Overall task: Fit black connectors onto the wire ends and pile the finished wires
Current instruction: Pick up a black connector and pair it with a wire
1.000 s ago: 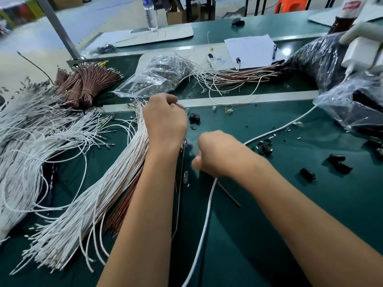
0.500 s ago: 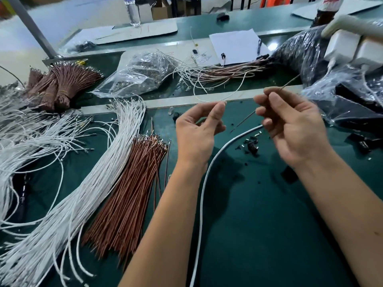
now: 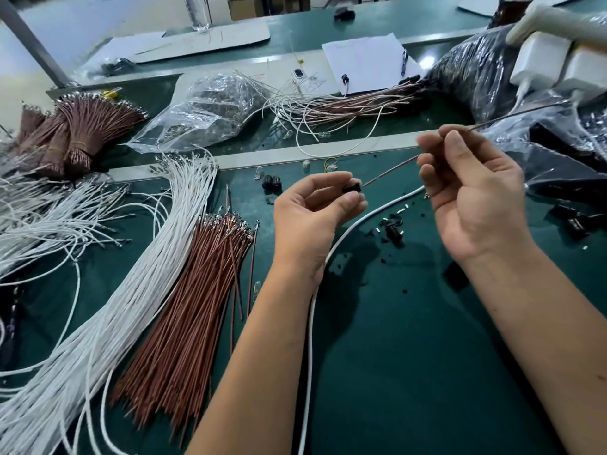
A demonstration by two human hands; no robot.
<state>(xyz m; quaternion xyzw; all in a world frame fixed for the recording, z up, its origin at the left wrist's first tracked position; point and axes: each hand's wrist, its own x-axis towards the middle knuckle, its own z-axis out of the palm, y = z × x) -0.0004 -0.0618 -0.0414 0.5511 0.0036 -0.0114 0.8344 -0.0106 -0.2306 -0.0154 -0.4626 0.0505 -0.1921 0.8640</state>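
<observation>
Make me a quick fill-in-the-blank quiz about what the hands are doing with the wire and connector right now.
1. The left hand pinches a small ____ connector.
2. The right hand holds a thin ____-coloured wire.
3. The loose brown wires lie on the table to the ____ of the left forearm.

Missing words: black; brown; left

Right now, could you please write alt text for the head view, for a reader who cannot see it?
Over a green table, the left hand pinches a black connector while the right hand holds a brown wire whose end points at it. Bundles of white wires and brown wires lie to the left.
</observation>
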